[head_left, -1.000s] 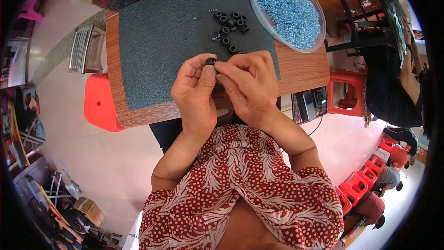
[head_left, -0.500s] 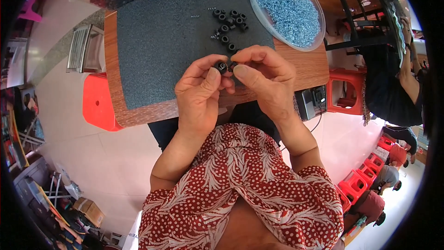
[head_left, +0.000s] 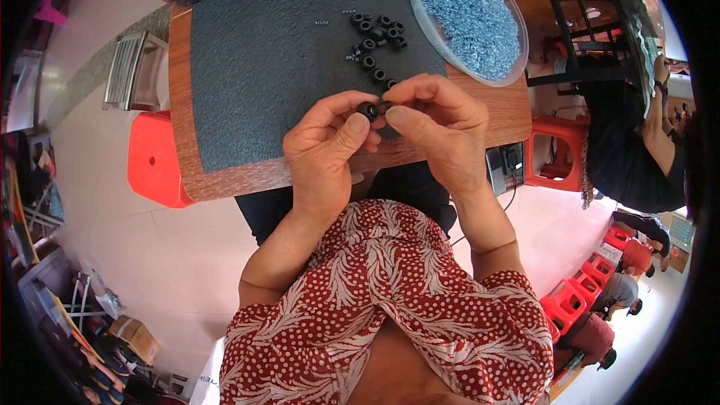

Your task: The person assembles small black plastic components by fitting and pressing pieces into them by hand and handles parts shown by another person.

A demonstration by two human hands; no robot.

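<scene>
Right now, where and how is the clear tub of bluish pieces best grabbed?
The clear tub is probably best gripped at opposite sides of its rim, coming from the near side: it's wide, round and seems open-topped, so a level hold should keep the bluish pieces in.

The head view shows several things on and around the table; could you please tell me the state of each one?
Left hand: pinching a black part
Right hand: pinching a small dark piece, mostly hidden
Dark mat: lying flat
Loose black parts: clustered on the mat
Tiny springs: lying loose
Round tub: uncovered, filled with light-blue pieces
Left red stool: unoccupied
</scene>
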